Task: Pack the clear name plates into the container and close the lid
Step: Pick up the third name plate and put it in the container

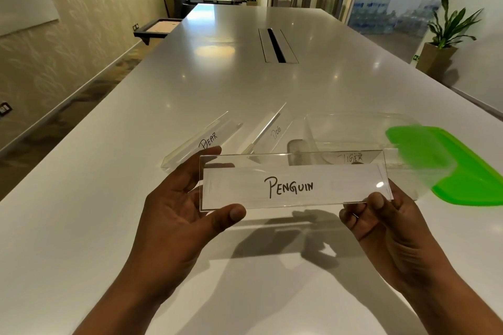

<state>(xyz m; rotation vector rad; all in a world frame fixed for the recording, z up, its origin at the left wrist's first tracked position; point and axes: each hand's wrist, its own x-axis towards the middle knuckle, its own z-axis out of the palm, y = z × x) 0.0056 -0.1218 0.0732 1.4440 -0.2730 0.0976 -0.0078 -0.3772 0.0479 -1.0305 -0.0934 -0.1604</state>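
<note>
Left grip (174, 215): I've got the left end of the plate. Thumb on the bottom edge, fingers wrapped up behind, one fingertip showing over the top corner.
BEAR plate (201, 141): flat on the white table (109, 198), at 10 o'clock from the plate I'm holding, angled away, touched by neither hand.
DOG plate (272, 133): just right of BEAR, at 12 o'clock from my held plate, also down on the table and slanted the same way.
PENGUIN plate (294, 185): up off the table between both hands, held level, lettering facing me, its shadow on the surface beneath.
TIGER plate (351, 158): seen through the top edge of PENGUIN, at 1 o'clock. It looks to sit inside the container's walls, though I can't be certain through all that clear plastic.
Container (353, 122): clear tub, open on top, at 1 o'clock behind the held plate.
Right grip (381, 226): pinching PENGUIN's lower right corner, thumb on the front, fingers curled underneath.
Lid (468, 171): bright green, lying off the tub on the table at 3 o'clock, right beside the container.
</note>
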